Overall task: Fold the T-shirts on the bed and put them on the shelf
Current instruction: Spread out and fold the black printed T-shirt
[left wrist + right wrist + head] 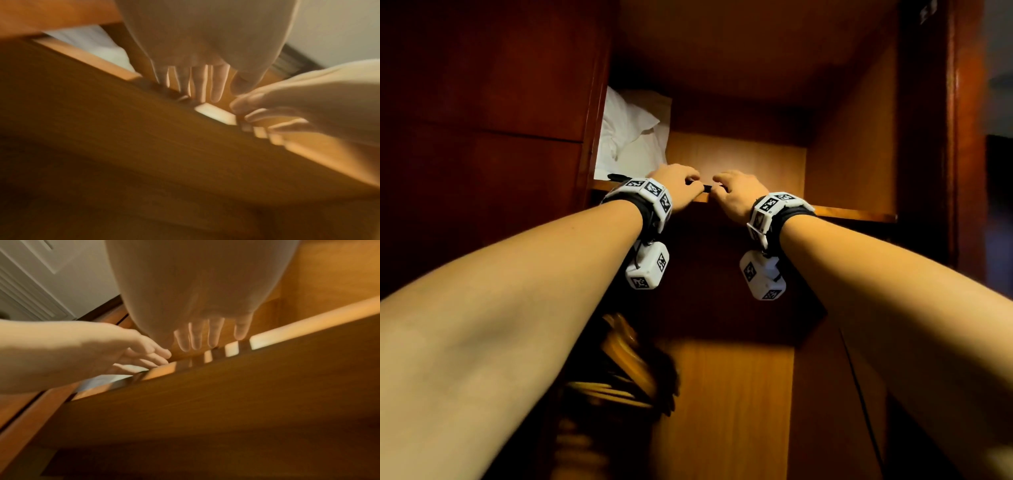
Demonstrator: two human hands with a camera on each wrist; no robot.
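Both my arms reach up to a high wooden shelf [852,213] inside a wardrobe. A dark, flat garment [707,187] lies on the shelf's front edge; only a thin dark strip shows between my hands and left of my left wrist. My left hand [681,186] lies on top of it, and my right hand [736,195] lies close beside it. In the left wrist view my left hand's fingers [216,86] stretch straight over the shelf edge [102,63]. The right wrist view shows my right hand's fingers [213,334] straight above the edge [308,324]. The shelf hides the garment in both wrist views.
A crumpled white cloth or pillow [630,133] fills the shelf's left end, just behind my left hand. The shelf runs on to the right as bare wood up to the wardrobe's side wall [852,137]. Wooden hangers [619,370] hang below on the left.
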